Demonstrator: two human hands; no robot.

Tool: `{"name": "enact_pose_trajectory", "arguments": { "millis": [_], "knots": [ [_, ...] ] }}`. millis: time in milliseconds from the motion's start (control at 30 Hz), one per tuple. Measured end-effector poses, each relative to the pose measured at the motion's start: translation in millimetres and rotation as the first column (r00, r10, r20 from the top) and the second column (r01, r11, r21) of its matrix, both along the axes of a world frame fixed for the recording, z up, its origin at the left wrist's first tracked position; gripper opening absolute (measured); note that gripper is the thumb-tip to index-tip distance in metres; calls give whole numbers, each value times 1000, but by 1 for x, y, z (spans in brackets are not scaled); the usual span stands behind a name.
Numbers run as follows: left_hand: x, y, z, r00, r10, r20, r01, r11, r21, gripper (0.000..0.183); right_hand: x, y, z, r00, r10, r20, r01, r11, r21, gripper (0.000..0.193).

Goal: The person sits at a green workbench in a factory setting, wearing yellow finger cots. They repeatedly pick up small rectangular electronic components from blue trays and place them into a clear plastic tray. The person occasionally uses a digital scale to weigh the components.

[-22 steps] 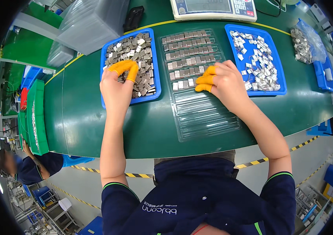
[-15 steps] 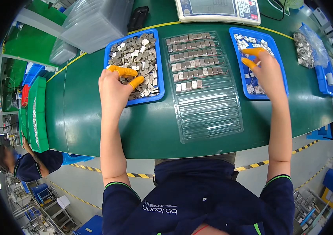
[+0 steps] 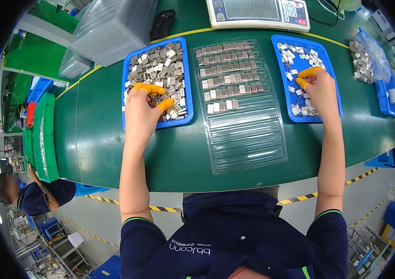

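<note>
My left hand (image 3: 141, 111), with yellow finger cots on thumb and fingers, reaches over a blue tray (image 3: 189, 100) heaped with small silver metal pieces (image 3: 162, 65). Its thumb and forefinger are apart, and no piece shows between them. At the right, my right hand (image 3: 323, 93), also in yellow finger cots, pinches low inside a second blue tray (image 3: 334, 76) of small white-and-silver pieces (image 3: 316, 58) with thin wires. What lies between those fingertips is too small to make out. Between the trays lies a clear ribbed plastic tray (image 3: 248, 151), its far rows filled with wired silver pieces (image 3: 230, 79).
A digital scale (image 3: 258, 14) stands at the back, near a black object (image 3: 162, 24) and stacked clear plastic trays (image 3: 113, 32). Bagged pieces (image 3: 361, 60) lie far right. A green bin (image 3: 46, 139) is at the left, where a co-worker (image 3: 44, 193) sits.
My right hand has moved nearer and slightly right within its tray, and its fingers have closed together. The left hand has shifted slightly nearer and right, thumb and forefinger still apart.
</note>
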State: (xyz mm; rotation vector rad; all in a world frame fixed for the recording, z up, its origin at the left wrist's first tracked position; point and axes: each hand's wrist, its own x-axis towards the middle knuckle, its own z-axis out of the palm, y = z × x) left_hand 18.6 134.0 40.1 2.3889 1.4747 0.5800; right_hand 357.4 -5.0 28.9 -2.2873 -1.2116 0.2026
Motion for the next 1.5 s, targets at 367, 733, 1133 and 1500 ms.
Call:
{"name": "enact_pose_trajectory", "arguments": {
  "millis": [367, 733, 1133, 1500],
  "knots": [
    [1, 5, -3, 963, 90, 252, -56, 989, -139, 23, -3, -2, 7, 999, -33, -23, 33, 999, 24, 22],
    [13, -9, -3, 541, 151, 827, 353, 852, -387, 30, 6, -2, 7, 997, 27, -76, -8, 972, 236, 17],
    [35, -48, -4, 580, 113, 807, 531, 699, -479, 17, -58, 11, 4, 703, 382, -600, -75, 879, 471, 27],
    [38, -56, -11, 625, 46, 779, 556, 673, -487, 25, -95, 4, 8, 367, 471, -802, -293, 877, 381, 26]
  ]
}}
